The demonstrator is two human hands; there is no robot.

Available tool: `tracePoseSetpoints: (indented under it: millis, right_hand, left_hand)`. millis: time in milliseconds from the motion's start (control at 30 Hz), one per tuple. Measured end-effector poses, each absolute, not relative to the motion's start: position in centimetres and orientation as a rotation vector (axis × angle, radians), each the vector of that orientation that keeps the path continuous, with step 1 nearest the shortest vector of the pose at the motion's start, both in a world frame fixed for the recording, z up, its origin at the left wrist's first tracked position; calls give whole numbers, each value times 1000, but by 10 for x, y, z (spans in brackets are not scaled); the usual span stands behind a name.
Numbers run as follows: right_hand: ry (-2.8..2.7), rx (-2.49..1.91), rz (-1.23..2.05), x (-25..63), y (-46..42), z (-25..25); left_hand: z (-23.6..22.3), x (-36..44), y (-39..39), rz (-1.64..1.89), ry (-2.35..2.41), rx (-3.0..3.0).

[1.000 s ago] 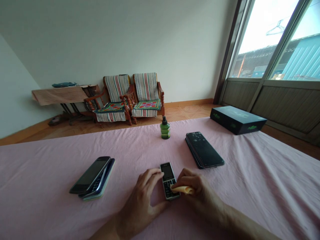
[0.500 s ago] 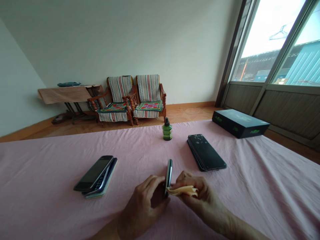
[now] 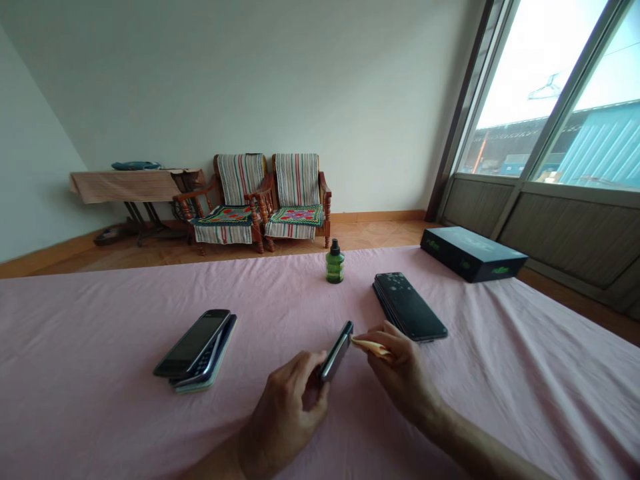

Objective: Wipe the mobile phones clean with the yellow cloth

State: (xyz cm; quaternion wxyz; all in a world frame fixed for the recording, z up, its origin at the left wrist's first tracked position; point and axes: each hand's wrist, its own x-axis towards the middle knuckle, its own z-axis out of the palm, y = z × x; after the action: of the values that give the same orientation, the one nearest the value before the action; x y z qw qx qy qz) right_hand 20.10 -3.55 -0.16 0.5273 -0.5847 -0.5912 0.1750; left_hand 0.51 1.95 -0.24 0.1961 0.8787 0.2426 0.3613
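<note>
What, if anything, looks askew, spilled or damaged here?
The left phone pile is askew, fanned out rather than squared up. Pale blotches show atop the right phone pile; marks or reflection, I can't tell. Nothing looks spilled.

The left hand (image 3: 283,408) faces back-up, thumb and fingers bent forward in a grip. The right hand (image 3: 403,370), apart from it, pinches with curled fingers, its bare forearm (image 3: 475,437) slanting toward the lower right.
</note>
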Motion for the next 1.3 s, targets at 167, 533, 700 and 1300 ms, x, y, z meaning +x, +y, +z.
tracePoseSetpoints:
  millis: [167, 533, 700, 1300]
  right_hand:
    - [-1464, -1467, 276, 202, -23, 13]
    - [-1732, -1382, 110, 179, -31, -5]
    - [-1895, -1196, 130, 157, -48, -6]
    - [-1933, -1272, 27, 165, -42, -1]
  left_hand:
    - [-3, 3, 15, 1009, 691, 2475]
    - [1, 3, 16, 1034, 633, 2482]
    - [4, 2, 16, 1035, 703, 2379]
    - [5, 4, 17, 969, 735, 2295]
